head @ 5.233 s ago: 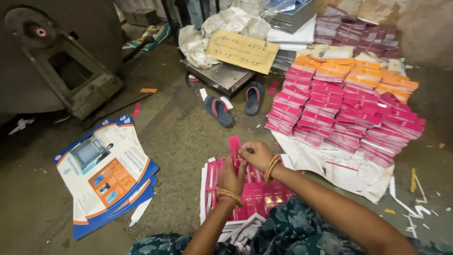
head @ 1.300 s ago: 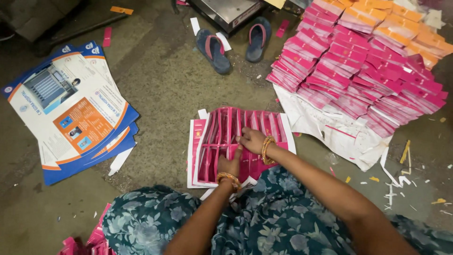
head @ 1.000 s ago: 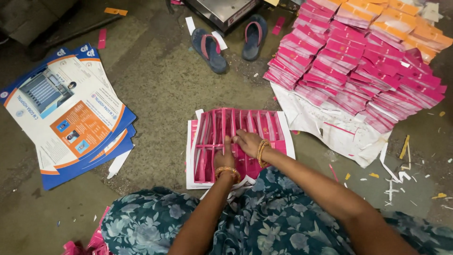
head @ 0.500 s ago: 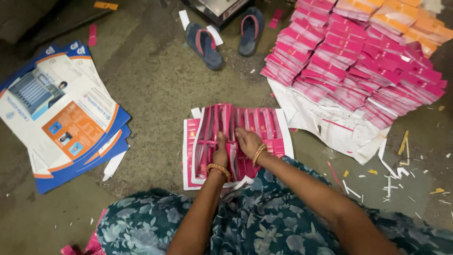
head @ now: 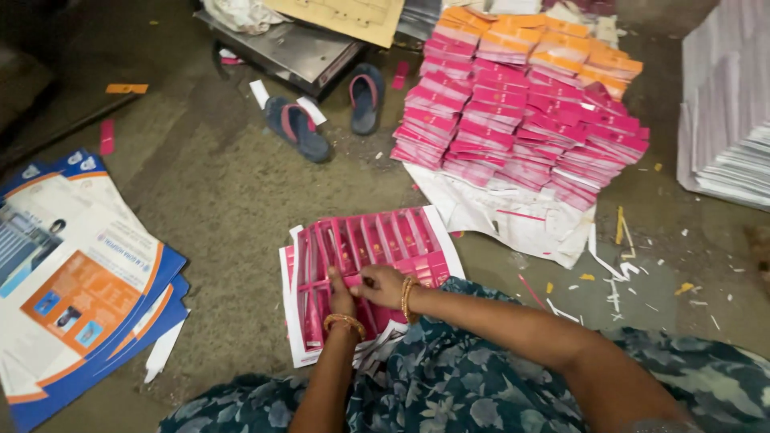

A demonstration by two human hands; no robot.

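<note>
A stack of pink die-cut printed sheets (head: 377,244) lies on the floor in front of my knees. My left hand (head: 340,293) presses down on its near part, fingers on a pink strip. My right hand (head: 383,284) sits right beside it, fingertips pinching at the same strip of the top sheet. Both wrists wear gold bangles. My patterned dark green garment covers the lower frame.
Many stacked bundles of pink and orange cartons (head: 521,104) lie on a white sheet (head: 513,220) at the far right. Blue and orange posters (head: 76,273) lie at left. Two sandals (head: 298,128) and a metal plate (head: 297,52) are beyond. White paper stacks (head: 726,120) stand far right.
The view has shifted so the pink sheets sit lower and left of centre. Both hands have slid toward the near left part of the sheet and now meet on one strip.
</note>
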